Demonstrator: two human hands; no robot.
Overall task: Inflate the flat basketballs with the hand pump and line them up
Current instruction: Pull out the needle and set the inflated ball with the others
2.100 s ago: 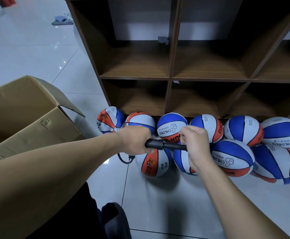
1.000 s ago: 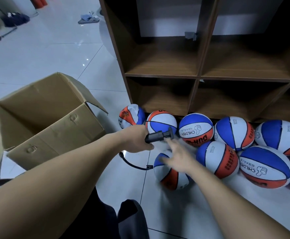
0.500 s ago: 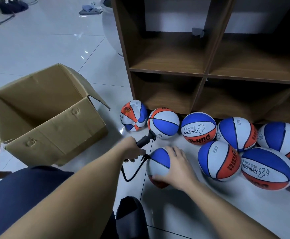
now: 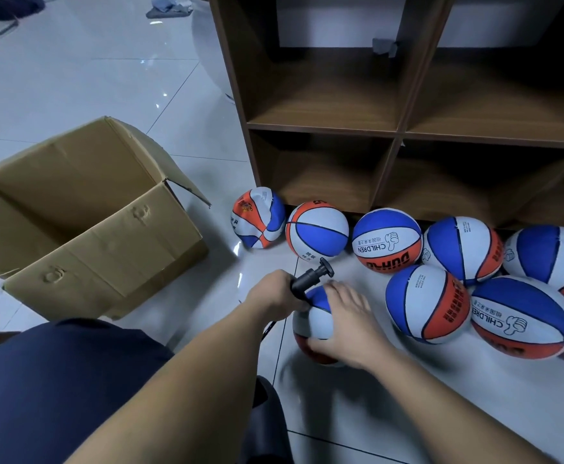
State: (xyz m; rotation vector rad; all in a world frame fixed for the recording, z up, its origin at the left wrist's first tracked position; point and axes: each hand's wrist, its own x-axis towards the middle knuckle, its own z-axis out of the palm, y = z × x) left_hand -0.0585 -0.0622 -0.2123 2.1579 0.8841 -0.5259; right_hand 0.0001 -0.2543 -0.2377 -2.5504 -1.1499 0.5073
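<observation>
My left hand [image 4: 275, 298] grips the black hand pump [image 4: 310, 278], whose T-handle points up and away. A thin black hose hangs below it. My right hand [image 4: 347, 324] lies over a red, white and blue basketball [image 4: 314, 324] on the floor tiles, fingers curved round its top. Several inflated balls of the same colours sit along the foot of the shelf, among them one marked CHILDREN [image 4: 387, 240]. At the left end a crumpled, flat ball [image 4: 258, 217] leans by the shelf corner.
An open cardboard box [image 4: 83, 222] stands on the floor to the left. A brown wooden cubby shelf [image 4: 401, 132] rises behind the balls. My dark-clothed knee [image 4: 56, 390] fills the lower left. White floor tiles stretch beyond.
My right hand let go of the pump handle and came down onto the ball on the floor. My left hand lowered the pump toward that ball. The view shifted left and down.
</observation>
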